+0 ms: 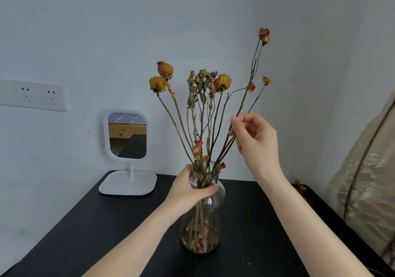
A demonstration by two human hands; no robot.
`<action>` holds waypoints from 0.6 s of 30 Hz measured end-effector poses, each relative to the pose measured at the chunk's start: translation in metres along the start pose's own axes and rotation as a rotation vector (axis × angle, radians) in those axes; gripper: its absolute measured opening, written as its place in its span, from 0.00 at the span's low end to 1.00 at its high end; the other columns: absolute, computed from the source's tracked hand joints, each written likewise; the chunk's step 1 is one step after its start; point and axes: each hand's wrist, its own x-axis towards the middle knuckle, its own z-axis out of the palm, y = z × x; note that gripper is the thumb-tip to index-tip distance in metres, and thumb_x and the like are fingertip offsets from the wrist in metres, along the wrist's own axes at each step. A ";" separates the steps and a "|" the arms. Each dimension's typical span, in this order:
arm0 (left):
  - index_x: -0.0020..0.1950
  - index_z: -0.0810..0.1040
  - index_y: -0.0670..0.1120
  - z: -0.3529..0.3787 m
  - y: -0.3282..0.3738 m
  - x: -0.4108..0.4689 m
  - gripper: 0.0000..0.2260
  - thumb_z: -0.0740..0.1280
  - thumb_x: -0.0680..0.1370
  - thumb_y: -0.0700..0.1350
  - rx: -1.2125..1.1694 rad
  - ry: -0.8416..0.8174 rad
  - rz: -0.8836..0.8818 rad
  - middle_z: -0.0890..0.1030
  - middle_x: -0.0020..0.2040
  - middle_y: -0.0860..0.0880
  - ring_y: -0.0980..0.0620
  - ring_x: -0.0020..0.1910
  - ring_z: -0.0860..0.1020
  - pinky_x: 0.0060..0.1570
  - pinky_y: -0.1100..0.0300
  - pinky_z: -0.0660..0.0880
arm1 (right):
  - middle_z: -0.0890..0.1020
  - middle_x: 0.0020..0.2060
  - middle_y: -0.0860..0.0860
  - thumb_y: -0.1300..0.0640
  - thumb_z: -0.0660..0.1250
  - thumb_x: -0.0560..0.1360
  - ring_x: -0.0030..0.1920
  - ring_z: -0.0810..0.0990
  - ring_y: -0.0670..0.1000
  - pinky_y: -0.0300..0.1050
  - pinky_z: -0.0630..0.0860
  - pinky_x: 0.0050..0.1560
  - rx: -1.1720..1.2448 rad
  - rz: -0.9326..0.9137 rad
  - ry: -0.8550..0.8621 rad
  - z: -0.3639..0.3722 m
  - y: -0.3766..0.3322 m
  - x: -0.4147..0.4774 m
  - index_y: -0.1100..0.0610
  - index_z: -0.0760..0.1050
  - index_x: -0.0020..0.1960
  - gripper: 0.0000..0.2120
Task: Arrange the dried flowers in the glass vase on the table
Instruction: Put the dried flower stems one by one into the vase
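A clear glass vase (205,223) stands on the black table (89,234), with loose dried petals at its bottom. Several dried flowers (222,82) with thin stems rise from its mouth and fan outward. My left hand (190,188) grips the vase's neck, thumb across the front. My right hand (254,138) is raised to the right of the bunch and pinches the rightmost stems (253,71) between thumb and forefinger. Those stems lean right and carry small orange-red buds at the top.
A white standing mirror (127,135) sits at the table's back left on a flat base. Wall sockets (32,95) are on the left wall. A beige padded fabric (367,180) hangs at the right. A few dried bits (299,185) lie at the table's far right edge.
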 end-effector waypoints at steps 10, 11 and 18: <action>0.55 0.69 0.60 0.016 -0.010 0.001 0.21 0.74 0.67 0.55 0.068 0.145 0.084 0.74 0.55 0.57 0.57 0.59 0.71 0.59 0.58 0.70 | 0.79 0.29 0.48 0.54 0.66 0.76 0.31 0.78 0.46 0.33 0.72 0.32 -0.483 0.026 -0.104 0.008 0.015 -0.009 0.51 0.75 0.41 0.05; 0.56 0.69 0.59 0.016 -0.011 0.001 0.21 0.73 0.67 0.55 0.068 0.147 0.080 0.74 0.55 0.58 0.56 0.60 0.71 0.61 0.55 0.71 | 0.79 0.29 0.49 0.53 0.66 0.76 0.31 0.78 0.47 0.33 0.72 0.31 -0.513 0.047 -0.121 0.008 0.018 -0.011 0.52 0.75 0.41 0.05; 0.50 0.70 0.63 0.018 -0.014 0.002 0.18 0.74 0.65 0.56 0.024 0.163 0.087 0.75 0.53 0.60 0.55 0.60 0.71 0.61 0.53 0.71 | 0.81 0.35 0.51 0.55 0.66 0.75 0.35 0.80 0.48 0.39 0.77 0.37 -0.592 0.233 -0.326 0.013 0.036 -0.027 0.52 0.74 0.44 0.02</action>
